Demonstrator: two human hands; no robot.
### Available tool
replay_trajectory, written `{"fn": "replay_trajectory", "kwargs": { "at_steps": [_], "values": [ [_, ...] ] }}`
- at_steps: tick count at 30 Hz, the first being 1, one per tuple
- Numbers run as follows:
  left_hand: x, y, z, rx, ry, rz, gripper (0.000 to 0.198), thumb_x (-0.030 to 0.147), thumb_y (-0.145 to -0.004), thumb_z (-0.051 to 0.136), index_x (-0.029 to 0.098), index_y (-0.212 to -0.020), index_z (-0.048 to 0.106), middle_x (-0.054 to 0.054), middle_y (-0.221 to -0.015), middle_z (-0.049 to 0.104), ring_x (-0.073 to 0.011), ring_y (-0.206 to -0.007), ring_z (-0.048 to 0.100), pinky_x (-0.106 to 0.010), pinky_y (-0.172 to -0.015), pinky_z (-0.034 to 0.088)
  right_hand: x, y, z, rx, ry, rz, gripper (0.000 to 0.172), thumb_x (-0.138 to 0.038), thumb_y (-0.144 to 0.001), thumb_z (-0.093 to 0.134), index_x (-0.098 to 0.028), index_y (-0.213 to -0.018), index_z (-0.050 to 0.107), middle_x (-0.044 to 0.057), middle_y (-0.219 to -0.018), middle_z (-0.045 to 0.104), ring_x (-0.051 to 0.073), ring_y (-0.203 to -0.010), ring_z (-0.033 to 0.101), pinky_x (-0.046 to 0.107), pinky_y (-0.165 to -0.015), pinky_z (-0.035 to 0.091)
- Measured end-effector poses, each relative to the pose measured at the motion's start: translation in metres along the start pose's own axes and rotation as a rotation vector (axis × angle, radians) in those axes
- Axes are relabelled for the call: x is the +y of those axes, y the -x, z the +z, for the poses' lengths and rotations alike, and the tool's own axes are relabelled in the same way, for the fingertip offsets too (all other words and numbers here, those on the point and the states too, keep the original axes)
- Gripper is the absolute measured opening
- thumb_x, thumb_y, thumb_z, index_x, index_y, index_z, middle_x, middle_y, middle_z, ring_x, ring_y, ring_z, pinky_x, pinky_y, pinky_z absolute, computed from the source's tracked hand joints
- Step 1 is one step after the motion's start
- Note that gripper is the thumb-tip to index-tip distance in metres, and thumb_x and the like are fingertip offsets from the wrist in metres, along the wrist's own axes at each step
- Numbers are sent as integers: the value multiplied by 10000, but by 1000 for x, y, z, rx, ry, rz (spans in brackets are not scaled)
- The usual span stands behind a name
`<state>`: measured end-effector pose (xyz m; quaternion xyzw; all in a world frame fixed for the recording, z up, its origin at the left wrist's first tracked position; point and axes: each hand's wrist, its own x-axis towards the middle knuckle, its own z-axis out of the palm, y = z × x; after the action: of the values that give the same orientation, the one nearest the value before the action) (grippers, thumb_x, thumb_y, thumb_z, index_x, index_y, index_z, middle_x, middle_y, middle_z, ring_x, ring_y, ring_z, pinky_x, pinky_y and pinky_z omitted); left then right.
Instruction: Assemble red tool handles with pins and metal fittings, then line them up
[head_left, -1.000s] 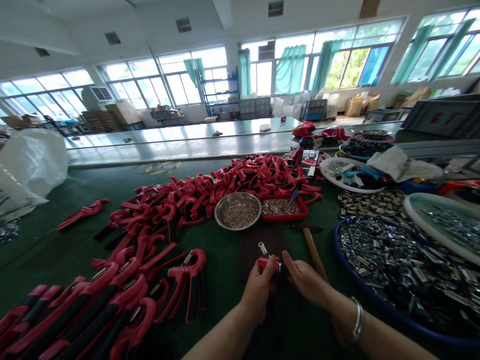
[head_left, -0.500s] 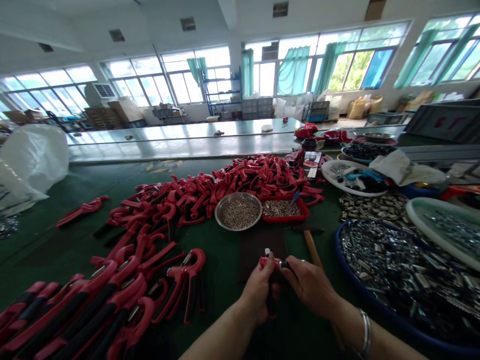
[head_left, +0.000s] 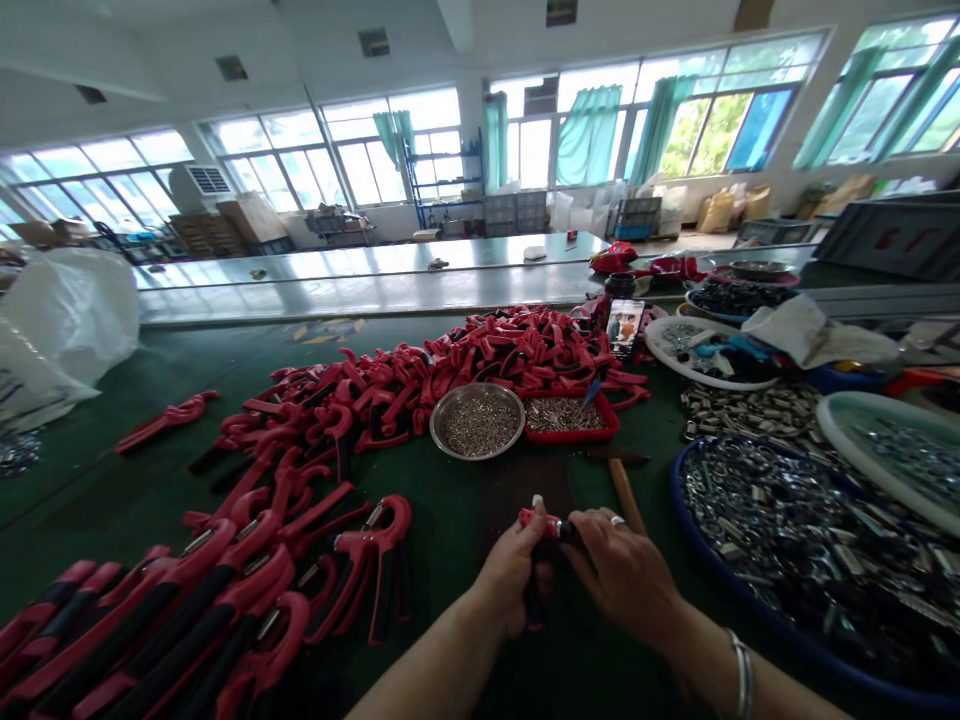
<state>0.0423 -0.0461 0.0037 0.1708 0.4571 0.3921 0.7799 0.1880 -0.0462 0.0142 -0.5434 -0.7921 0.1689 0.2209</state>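
Both hands meet low over the green counter point(head_left: 450, 520): left hand point(head_left: 510, 580) grips the red hand-grip piece point(head_left: 541, 524) steady, right hand point(head_left: 626, 570) pinches its far end, hammer point(head_left: 624, 492) just beyond.

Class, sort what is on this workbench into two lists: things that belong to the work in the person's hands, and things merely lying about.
In the work: red grip piece, held by left hand and right hand; steel dish of small metal parts; red tray of metal bits; pile of red grips.
Lying about: phone; white plastic bag; white cloth.
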Motion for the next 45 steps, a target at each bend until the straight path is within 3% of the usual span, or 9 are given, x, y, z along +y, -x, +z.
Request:
{"fn": "replay_trajectory", "kwargs": {
  "at_steps": [4, 8, 14, 19, 23, 30, 35, 39, 45],
  "values": [
    [2, -1, -2, -2, -35, 1, 478, 605, -634, 615, 183, -807, 472, 69, -557, 471, -7, -327, 321, -129, -331, 226, -2, -1, -2, -187, -167, 112, 612, -504, -902, 105, -175, -676, 569, 38, -585, 567, 151, -568, 542, 252, -536, 375],
    [0, -1, -3, -27, -107, 11, 484, 628, -644, 582, 187, -813, 476, 78, -535, 434, -18, -337, 288, -148, -346, 232, -4, -1, 3, -15, -243, 118, 508, -624, -807, 320, -177, -789, 561, 64, -729, 575, 181, -694, 534, 268, -576, 373],
    [5, -5, -15, -15, -672, 496, 412, 419, -489, 781, 152, -667, 522, 15, -621, 550, -88, -550, 454, -195, -512, 352, -3, -2, 14, -561, -650, 395, 703, -639, -817, -17, -197, -510, 436, -33, -399, 346, 102, -354, 319, 233, -379, 314],
    [32, -4, -23, -239, -995, 518, 349, 444, -562, 722, 156, -647, 544, 12, -605, 548, -96, -535, 439, -208, -496, 329, 14, -20, -2, -52, -132, -119, 327, -364, -870, 358, -170, -976, 599, 78, -945, 616, 193, -926, 556, 339, -809, 429],
    [53, -15, -27, -278, -1336, 515, 374, 505, -548, 697, 179, -674, 565, 20, -591, 533, -108, -513, 440, -223, -497, 328, 27, -37, 1, -76, 155, -373, 300, -161, -838, 423, -175, -1110, 548, 78, -1032, 608, 172, -971, 549, 316, -848, 431],
    [66, -34, -34, 117, -1904, 904, 665, 619, -565, 629, 198, -1078, 584, -125, -986, 562, -307, -927, 502, -386, -794, 364, 25, -41, 13, 85, 472, -191, 236, -274, -876, 430, -170, -984, 612, 90, -919, 610, 197, -847, 579, 277, -666, 462],
    [90, -38, -15, 53, -1991, 910, 644, 659, -664, 523, 219, -1131, 571, -123, -1061, 564, -307, -978, 499, -388, -809, 378, 36, -14, -4, 55, 533, -1, 300, -366, -881, 395, -181, -940, 623, 86, -857, 628, 195, -744, 613, 271, -573, 450],
    [120, -77, 23, 249, -2021, 825, 329, 397, -873, 369, 253, -991, 641, -67, -1000, 616, -227, -962, 545, -330, -810, 408, 57, 14, -8, -18, 592, 243, 286, -287, -861, 431, -156, -1078, 565, 71, -772, 651, 216, -675, 632, 276, -510, 421],
    [132, -140, 63, 252, -2074, 644, 165, 227, -748, 567, 216, -855, 691, -92, -950, 658, -240, -899, 598, -316, -739, 456, 73, 28, 3, -71, 424, 291, 493, -293, -877, 358, -130, -1340, 303, 99, -925, 652, 213, -730, 640, 293, -560, 436]
  ]
}}
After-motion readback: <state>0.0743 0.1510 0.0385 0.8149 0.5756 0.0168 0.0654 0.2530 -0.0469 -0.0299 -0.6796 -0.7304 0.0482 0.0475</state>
